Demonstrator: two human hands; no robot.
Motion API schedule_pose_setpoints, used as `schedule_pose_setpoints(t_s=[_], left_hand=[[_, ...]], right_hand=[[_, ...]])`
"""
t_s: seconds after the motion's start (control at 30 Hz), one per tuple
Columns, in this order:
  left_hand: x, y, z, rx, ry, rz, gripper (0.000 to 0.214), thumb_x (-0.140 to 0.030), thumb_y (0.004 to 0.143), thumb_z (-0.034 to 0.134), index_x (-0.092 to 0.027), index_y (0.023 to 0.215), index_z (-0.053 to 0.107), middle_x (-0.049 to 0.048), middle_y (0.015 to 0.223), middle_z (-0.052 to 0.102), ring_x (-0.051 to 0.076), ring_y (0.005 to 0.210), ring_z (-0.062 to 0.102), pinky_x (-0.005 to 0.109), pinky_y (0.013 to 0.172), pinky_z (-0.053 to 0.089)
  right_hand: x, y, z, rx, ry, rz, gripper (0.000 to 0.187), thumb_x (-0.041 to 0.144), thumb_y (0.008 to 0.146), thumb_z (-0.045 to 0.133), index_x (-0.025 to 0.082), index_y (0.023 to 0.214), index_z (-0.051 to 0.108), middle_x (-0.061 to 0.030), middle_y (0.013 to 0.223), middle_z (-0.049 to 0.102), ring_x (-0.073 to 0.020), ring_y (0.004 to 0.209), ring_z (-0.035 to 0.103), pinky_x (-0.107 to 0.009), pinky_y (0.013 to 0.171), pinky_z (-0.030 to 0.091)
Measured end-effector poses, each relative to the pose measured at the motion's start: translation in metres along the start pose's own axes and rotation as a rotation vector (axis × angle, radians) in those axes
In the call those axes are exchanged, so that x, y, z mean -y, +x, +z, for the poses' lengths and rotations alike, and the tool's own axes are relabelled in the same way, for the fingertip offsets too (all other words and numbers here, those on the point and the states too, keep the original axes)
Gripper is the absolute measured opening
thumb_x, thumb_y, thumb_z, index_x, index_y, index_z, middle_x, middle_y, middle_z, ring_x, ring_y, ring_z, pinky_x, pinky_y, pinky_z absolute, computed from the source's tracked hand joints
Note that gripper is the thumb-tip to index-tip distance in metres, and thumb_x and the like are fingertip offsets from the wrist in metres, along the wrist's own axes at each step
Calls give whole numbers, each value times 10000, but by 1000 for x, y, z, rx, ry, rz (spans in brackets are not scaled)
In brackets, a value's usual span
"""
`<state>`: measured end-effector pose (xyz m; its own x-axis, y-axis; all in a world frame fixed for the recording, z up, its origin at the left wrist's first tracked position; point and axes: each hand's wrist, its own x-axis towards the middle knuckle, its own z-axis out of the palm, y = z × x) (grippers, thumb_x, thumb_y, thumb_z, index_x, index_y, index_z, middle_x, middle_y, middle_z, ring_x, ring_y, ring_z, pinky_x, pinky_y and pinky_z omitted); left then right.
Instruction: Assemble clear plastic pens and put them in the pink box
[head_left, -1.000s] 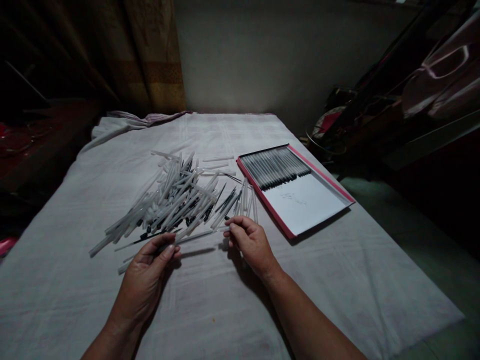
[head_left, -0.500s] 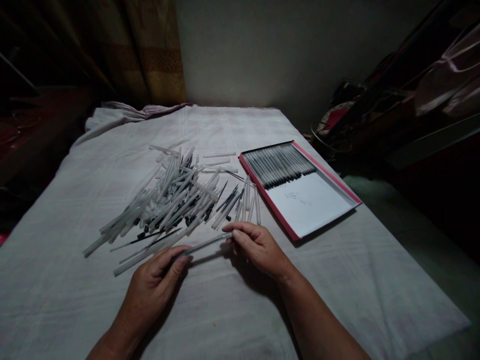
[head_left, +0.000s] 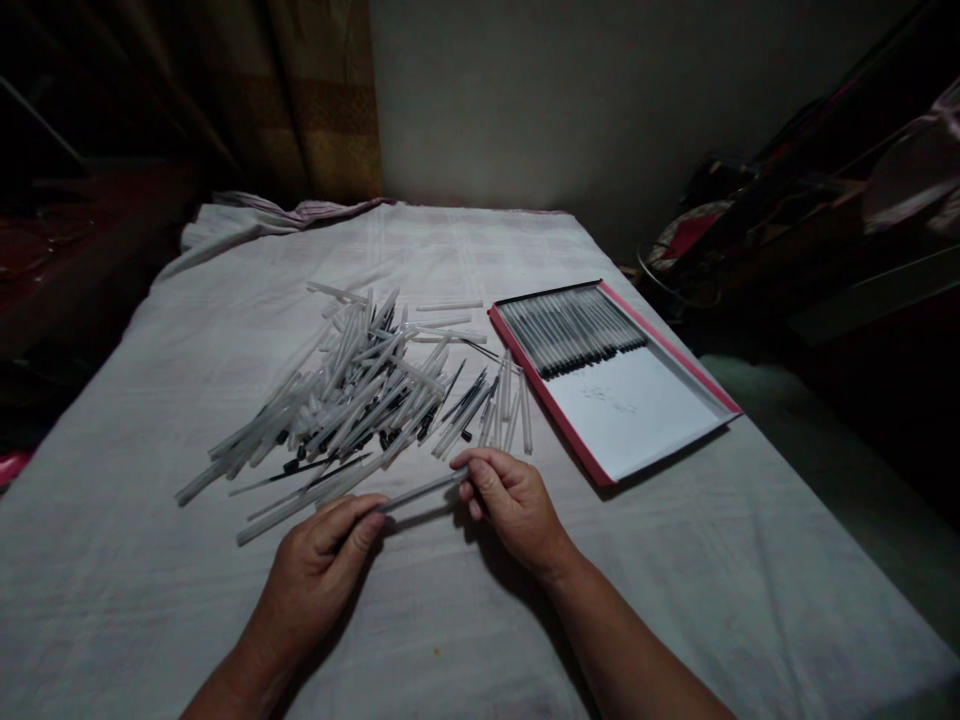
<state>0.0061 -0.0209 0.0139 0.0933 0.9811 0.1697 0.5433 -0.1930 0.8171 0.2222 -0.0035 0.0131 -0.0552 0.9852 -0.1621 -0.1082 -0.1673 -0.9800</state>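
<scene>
Between my hands stretches a slim translucent pen (head_left: 422, 492) with a dark refill inside. My left hand (head_left: 330, 555) is closed around its left end, thumb on top. The right end is pinched between the thumb and forefinger of my right hand (head_left: 514, 505), which hides the tip. Just beyond my hands spreads a loose pile of clear pen barrels (head_left: 352, 390), mixed with dark refills (head_left: 469, 400) and small black caps (head_left: 291, 466). Right of the pile lies a shallow red-edged box (head_left: 559, 430), with a row of black-tipped pens (head_left: 574, 330) across its far half.
A pale checked cloth (head_left: 465, 640) covers the table. Bunched fabric (head_left: 300, 212) lies along the far left edge. Behind are a curtain (head_left: 330, 100) and a grey wall (head_left: 510, 100). Dark clutter with a round wire-rimmed object (head_left: 682, 250) stands off the right side.
My hands keep hold of the pen, and my right hand's fingers have shifted slightly at its end. The whole view has moved a little, so the things on the table appear further right.
</scene>
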Motion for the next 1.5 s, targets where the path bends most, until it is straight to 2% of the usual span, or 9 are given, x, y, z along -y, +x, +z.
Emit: schedule_pose_setpoints(t_s=[0.43,0.63,0.77,0.87,1.03,1.13,1.3,1.4,1.5], left_hand=[[2,0,8,-6,17,10,264,-410,854,596,-218,872,776,38,839,797,196,747,752,263,700,601],[-3,7,10,28,-17,-43,315,-449,886,525,-219,854,737,19,784,773,190,702,727,240,608,561],[1,10,12,39,-67,-17,286,-435,888,539,-222,881,729,7,792,770,183,718,728,230,638,560],[3,10,12,64,-100,9,279,-430,889,544,-225,894,734,13,840,778,188,762,736,234,678,568],[5,9,12,66,-96,-11,315,-471,871,554,-232,961,739,24,879,780,203,814,738,261,721,577],[6,7,11,44,-34,-66,388,-516,862,547,-225,1056,713,13,785,752,179,677,703,249,615,555],[7,6,12,48,-9,-88,376,-507,852,556,-223,1039,717,24,827,761,181,725,711,247,642,547],[7,6,13,27,-14,-112,364,-507,845,565,-226,1014,723,23,805,759,191,729,714,258,656,553],[6,7,14,18,-35,-146,370,-519,842,564,-221,993,722,25,775,752,196,694,706,262,621,548]], right_hand=[[-2,4,2,-34,62,48,489,652,811,620,168,862,672,25,592,580,-73,439,499,-173,385,372],[-4,4,15,26,238,72,477,586,751,725,218,1037,625,15,737,628,-86,504,539,-182,423,386],[-5,3,32,143,94,-40,195,389,780,707,198,803,675,6,680,610,-141,664,606,-256,605,496],[-4,1,42,129,2,-146,153,343,813,650,199,800,700,-26,783,668,-182,817,645,-314,761,522],[11,2,43,123,-95,-217,203,374,862,606,186,885,679,-43,825,681,-173,754,647,-286,676,527],[38,21,10,44,-141,-279,264,422,901,554,182,949,654,-50,847,702,-146,674,639,-251,594,513],[92,91,-108,-329,-592,-405,380,443,864,558,171,1069,727,-62,860,740,-194,746,666,-302,664,530],[107,129,-173,-541,-1130,-195,353,357,864,550,194,1085,773,-96,1004,775,-261,946,693,-331,781,509],[104,150,-207,-514,-1518,71,378,360,899,526,225,1163,761,-101,1151,753,-273,1055,683,-306,792,490]])
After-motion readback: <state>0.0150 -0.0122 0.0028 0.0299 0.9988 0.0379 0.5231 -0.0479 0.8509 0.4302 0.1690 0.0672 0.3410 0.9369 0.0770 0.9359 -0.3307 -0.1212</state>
